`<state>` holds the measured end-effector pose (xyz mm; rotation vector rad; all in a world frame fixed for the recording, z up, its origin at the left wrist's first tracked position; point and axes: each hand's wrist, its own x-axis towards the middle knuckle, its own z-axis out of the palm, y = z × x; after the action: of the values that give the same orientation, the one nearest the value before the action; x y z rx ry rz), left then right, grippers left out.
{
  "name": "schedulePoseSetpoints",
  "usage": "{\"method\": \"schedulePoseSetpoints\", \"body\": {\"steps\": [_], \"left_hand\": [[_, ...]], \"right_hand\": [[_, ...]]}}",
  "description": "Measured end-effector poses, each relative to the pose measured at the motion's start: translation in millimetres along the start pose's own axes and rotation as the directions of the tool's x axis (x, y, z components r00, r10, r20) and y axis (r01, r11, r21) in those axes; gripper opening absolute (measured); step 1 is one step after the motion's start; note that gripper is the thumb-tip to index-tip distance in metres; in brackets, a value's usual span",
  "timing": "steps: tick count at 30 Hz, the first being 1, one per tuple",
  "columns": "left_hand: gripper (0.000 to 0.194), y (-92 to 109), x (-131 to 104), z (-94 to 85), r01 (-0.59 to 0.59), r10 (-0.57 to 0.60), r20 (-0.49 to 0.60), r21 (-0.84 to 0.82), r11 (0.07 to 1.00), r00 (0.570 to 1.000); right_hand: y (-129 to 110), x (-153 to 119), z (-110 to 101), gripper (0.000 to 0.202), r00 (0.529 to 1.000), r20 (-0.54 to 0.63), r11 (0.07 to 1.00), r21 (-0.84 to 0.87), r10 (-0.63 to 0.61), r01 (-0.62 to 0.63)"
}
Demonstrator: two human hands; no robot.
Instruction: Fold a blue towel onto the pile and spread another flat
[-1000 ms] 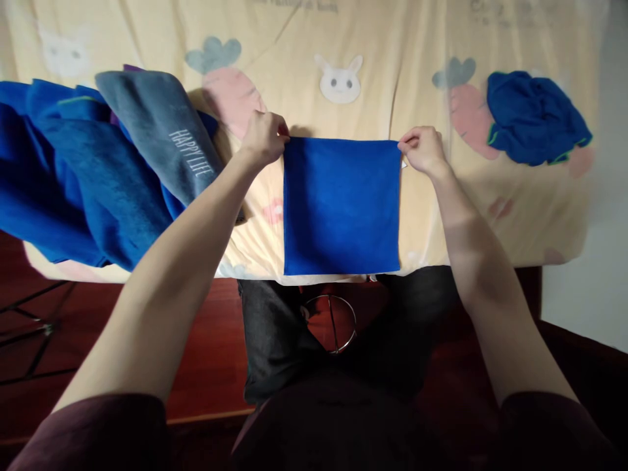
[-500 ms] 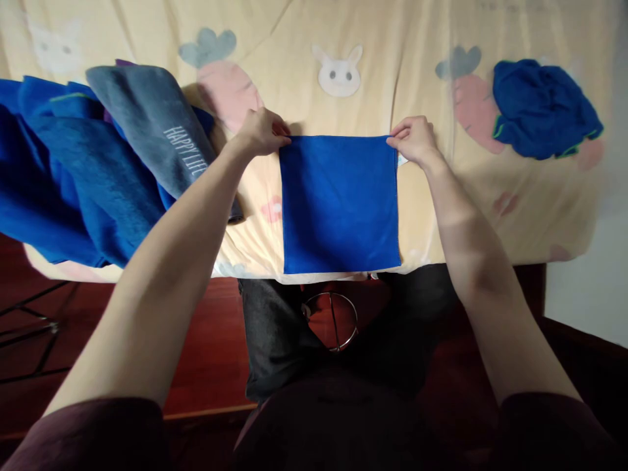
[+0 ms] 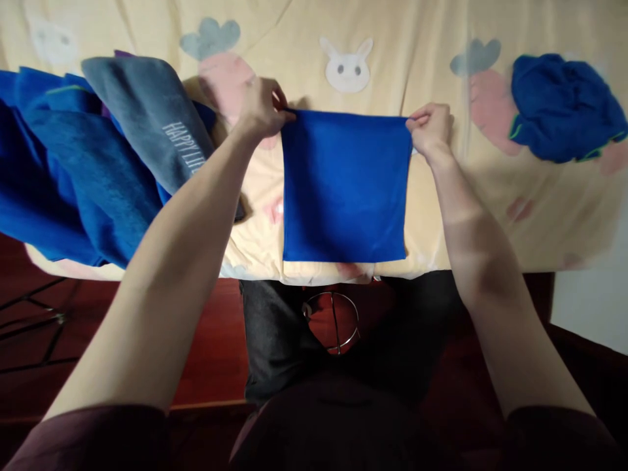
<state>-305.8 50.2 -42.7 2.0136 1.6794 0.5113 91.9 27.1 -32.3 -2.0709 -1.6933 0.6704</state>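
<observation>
A square blue cloth [image 3: 346, 190] is stretched flat between my hands, its near edge just short of the bed's front edge. My left hand [image 3: 265, 108] pinches its far left corner between thumb and fingers. At the far right corner, my right hand [image 3: 432, 131] holds the cloth in the same kind of pinch. A bit of a white tag peeks out below the right fingers. Whether the cloth is a single layer or folded, I cannot tell.
Left of my arm lie blue cloths [image 3: 83, 170] in a pile, beside a grey rolled towel [image 3: 147, 111] lettered "HAPPY LIFE". A crumpled blue cloth [image 3: 566, 108] with green edging sits at the right. Everything rests on a cream sheet [image 3: 294, 39] with rabbits and carrots.
Both hands have moved the blue cloth away from me, so its near edge sits farther from the bed's front edge. The pinch on each corner stays. My view has shifted slightly.
</observation>
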Motion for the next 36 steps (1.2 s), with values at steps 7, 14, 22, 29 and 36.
{"method": "schedulePoseSetpoints", "body": {"steps": [7,14,22,29,36], "left_hand": [[0.052,19.6,5.5,37.6,0.168,-0.167,-0.019,0.071,0.983,0.986],[0.049,-15.6,1.5,41.4,0.085,-0.085,-0.204,-0.010,0.996,0.975],[0.084,69.9,-92.2,96.7,-0.237,0.238,-0.020,0.038,0.971,0.971],[0.087,47.3,-53.8,92.4,-0.063,0.066,-0.061,0.052,0.997,0.996],[0.077,80.5,-126.3,95.9,-0.104,0.106,-0.062,0.030,0.994,0.992]], "right_hand": [[-51.2,-68.1,26.1,0.056,0.951,-0.021,0.922,-0.254,-0.308,0.293],[-7.4,-55.7,45.7,0.069,0.867,0.226,0.860,-0.165,-0.444,0.483],[-15.6,-101.7,70.4,0.070,0.843,0.152,0.829,-0.159,-0.515,0.535],[-5.7,-74.4,67.9,0.072,0.941,0.057,0.910,-0.240,-0.335,0.338],[-8.6,-142.2,72.7,0.068,0.899,0.138,0.886,-0.161,-0.415,0.434]]}}
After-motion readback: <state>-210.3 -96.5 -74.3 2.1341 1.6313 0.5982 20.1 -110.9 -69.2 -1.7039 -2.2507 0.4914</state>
